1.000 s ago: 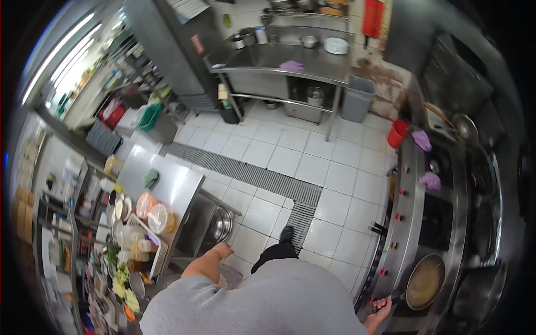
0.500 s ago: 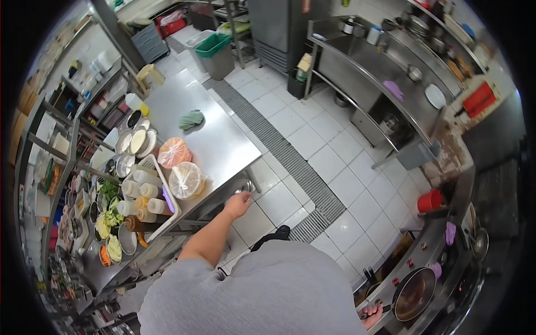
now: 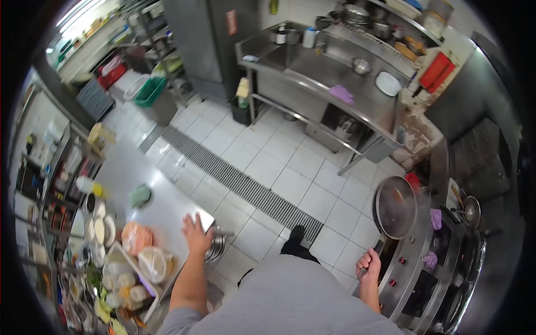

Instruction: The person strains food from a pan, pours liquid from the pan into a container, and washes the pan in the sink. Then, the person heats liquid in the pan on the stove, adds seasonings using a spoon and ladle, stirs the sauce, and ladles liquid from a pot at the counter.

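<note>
Wrapped tightly in the right hand (image 3: 368, 265): the slim dark handle (image 3: 379, 246) of one round dark metal frying pan (image 3: 395, 206). Held out at the floor side of the long stainless-steel stove (image 3: 416, 263), by the handle alone, probably to spare skin from hot metal. Spread-fingered and empty, the left hand (image 3: 196, 234), over the corner of one stainless-steel table (image 3: 123, 162) across the floor from the stove; perhaps there for balance, impossible to tell whether touching.

On the stove: two crumpled lilac cloths (image 3: 436, 219), likely laid there within reach for hot handles. At the stove's far end, partly hidden by the pan: one red plastic bucket (image 3: 412, 180).

On the table opposite the stove: one crumpled grey-green cloth (image 3: 140, 196); two clear plastic bags (image 3: 137, 239), side by side; at least four pale plastic squeeze bottles (image 3: 138, 293), apparently grouped for quick reach, too blurred to count fully.

Beyond the stove's far end: one stainless-steel sink counter (image 3: 285, 89), bearing one lilac cloth (image 3: 341, 94), one small steel bowl (image 3: 361, 66) and white plates (image 3: 388, 83), uncountable.
</note>
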A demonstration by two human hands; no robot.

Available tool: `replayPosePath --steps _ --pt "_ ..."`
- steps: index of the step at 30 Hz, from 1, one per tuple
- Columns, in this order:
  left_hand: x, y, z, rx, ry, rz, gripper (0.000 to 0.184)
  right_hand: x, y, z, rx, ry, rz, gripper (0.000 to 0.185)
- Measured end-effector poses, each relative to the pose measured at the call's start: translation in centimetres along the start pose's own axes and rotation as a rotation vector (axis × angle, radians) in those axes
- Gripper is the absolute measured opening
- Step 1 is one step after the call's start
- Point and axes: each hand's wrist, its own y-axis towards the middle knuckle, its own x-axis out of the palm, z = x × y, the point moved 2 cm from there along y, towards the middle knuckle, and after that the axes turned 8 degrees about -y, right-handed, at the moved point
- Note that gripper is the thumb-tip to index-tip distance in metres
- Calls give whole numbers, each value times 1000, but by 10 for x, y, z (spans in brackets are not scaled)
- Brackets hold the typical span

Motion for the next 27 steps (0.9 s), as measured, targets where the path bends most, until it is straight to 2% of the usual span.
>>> replayPosePath --steps 3,7,9,11,15,18,19,22,23,27 --pt "-4 -2 7 -52 40 -31 94 36 45 -21 -11 -60 -116 10" --pt "-9 4 24 -182 -6 -30 90 101 88 -68 -31 -136 -189 10" --pt "-8 7 32 -249 -28 -40 88 124 109 -87 28 -223 -253 9" --pt "-6 13 38 -359 -98 43 80 149 129 -105 48 -218 -266 9" --pt "8 33 34 -386 -114 164 71 202 167 -133 99 -203 -302 10" --pt "4 58 64 -249 -32 375 61 235 202 -145 105 -179 -323 9" --pt "3 75 76 -242 -29 366 61 246 213 -151 100 -184 -306 9" --pt "-8 157 108 -55 -149 431 52 277 241 -161 74 -175 -267 8" --pt "-12 194 119 -42 -150 422 52 287 248 -165 62 -176 -256 8" --pt "-24 369 199 272 -341 284 46 327 277 -187 29 -130 -210 12"
